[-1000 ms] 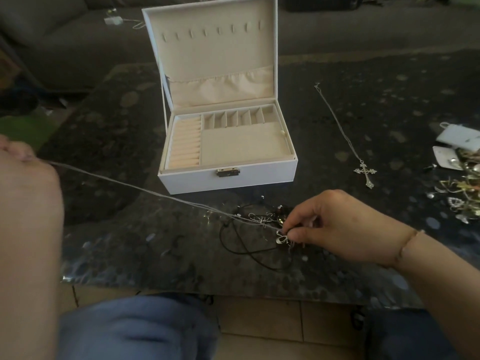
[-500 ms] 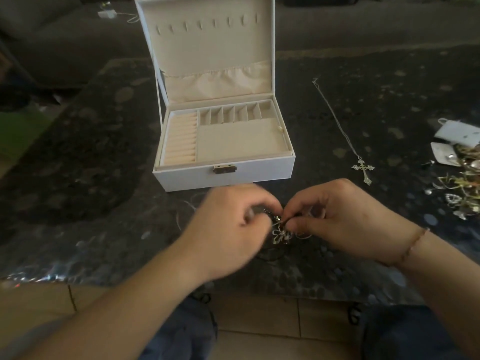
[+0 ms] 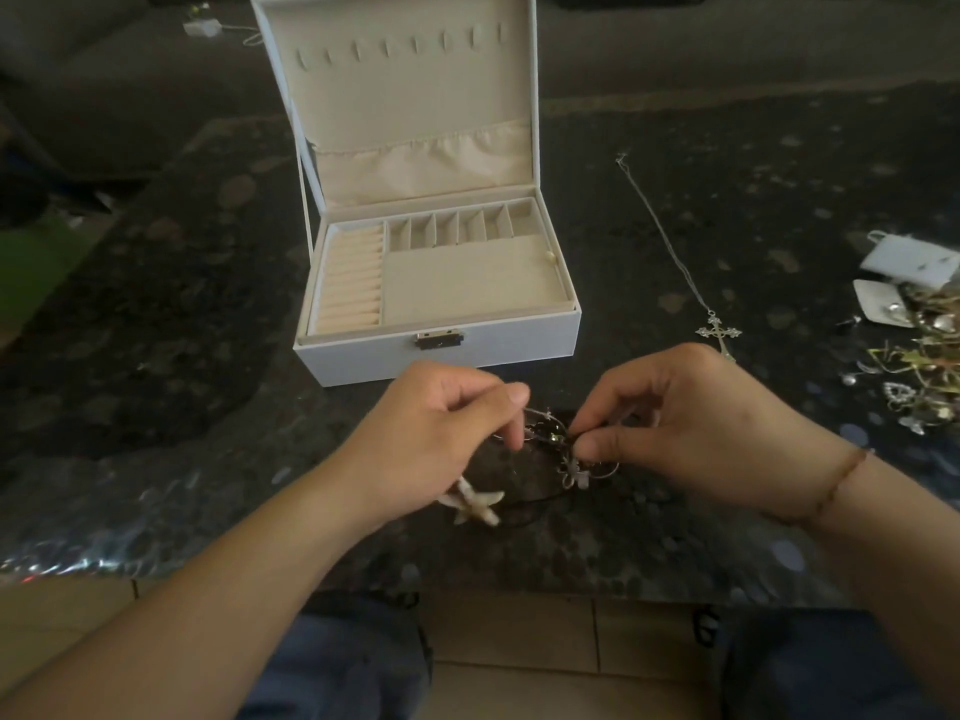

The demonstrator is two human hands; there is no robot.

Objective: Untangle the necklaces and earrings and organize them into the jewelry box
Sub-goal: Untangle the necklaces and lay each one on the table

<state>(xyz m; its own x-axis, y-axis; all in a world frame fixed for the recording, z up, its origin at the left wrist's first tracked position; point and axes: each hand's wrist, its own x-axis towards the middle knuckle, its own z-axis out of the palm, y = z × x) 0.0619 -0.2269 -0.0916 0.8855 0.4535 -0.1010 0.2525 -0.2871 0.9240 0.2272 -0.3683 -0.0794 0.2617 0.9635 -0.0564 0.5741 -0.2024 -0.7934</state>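
Landmark: the white jewelry box (image 3: 436, 350) stands open on the dark speckled table (image 3: 156, 356), its lid upright and its beige compartments showing.
Tangle: a knot of thin silver chains and black cord (image 3: 550, 439) lies on the table just in front of the box, between the two hands.
Left hand: the left hand (image 3: 441, 439) is in front of the box, a little left of its clasp; its fingers are curled and pinch a thin chain of the tangle.
Right hand: the right hand (image 3: 675, 418) is in front of the box's right corner; thumb and fingers pinch the knot.
Starfish pendant: a pale starfish pendant (image 3: 475, 504) lies under the left hand.
Cross necklace: a silver cross necklace (image 3: 718, 332) lies stretched out to the right of the box.
Pile: a heap of other jewelry (image 3: 924, 366) and white cards lies far right of the box, at the frame edge.
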